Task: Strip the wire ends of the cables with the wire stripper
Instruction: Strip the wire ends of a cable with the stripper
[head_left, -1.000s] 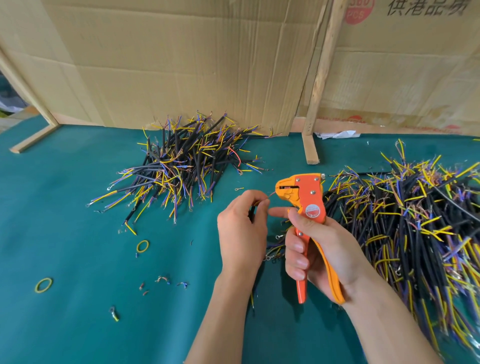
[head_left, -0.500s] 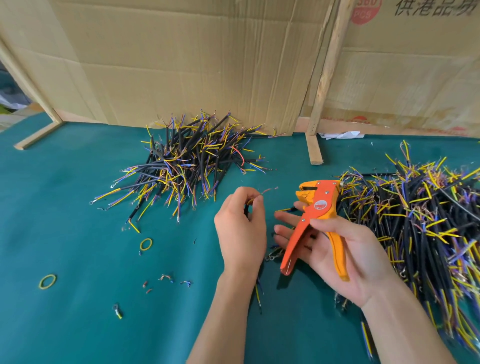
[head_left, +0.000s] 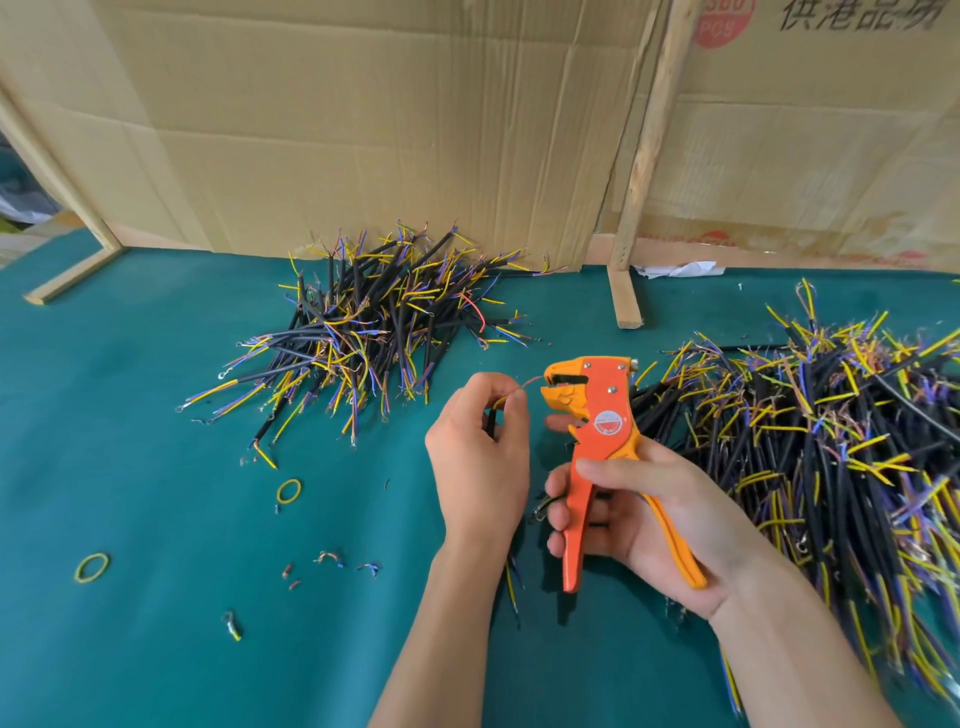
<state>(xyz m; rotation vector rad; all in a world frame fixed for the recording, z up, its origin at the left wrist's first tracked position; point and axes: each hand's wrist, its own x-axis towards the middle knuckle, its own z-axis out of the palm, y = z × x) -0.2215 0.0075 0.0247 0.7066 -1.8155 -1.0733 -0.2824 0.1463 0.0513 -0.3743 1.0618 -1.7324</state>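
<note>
Head view, looking down on a green table (head_left: 130, 649).

Left hand (head_left: 480, 457) raised near the middle, fingers curled, thumb and forefinger pinching a cable (head_left: 491, 421): black jacket tucked into the palm, a yellow wire bent over the knuckle, a thin bare strand reaching right to the mouth of the wire stripper (head_left: 597, 415). Whether that strand sits inside the jaws or just in front of them: cannot tell. More of the cable trailing below the wrist, mostly hidden by the forearm.

Right hand (head_left: 639, 514) wrapped round the orange stripper, thumb across the body under its round label, fingers behind the red handle, the yellow handle lying against the palm. Handles spread apart; jaws parted, head pointing left.

Left of centre, toward the back, a heap of black cables (head_left: 374, 327) with yellow, blue and purple wire ends, well apart from both hands. On the right, a larger heap of cables (head_left: 821, 441) just behind the stripper and right hand, running off the frame edge and crowding that forearm.

Scattered on the near-left cloth: two yellow rubber bands (head_left: 289, 491), bits of stripped insulation (head_left: 327, 558), a small terminal piece (head_left: 232, 625).

At the back, cardboard sheets (head_left: 363, 130) standing as a wall, a wooden post (head_left: 647, 156) propped against them, white crumpled paper (head_left: 675, 270) at its foot.
</note>
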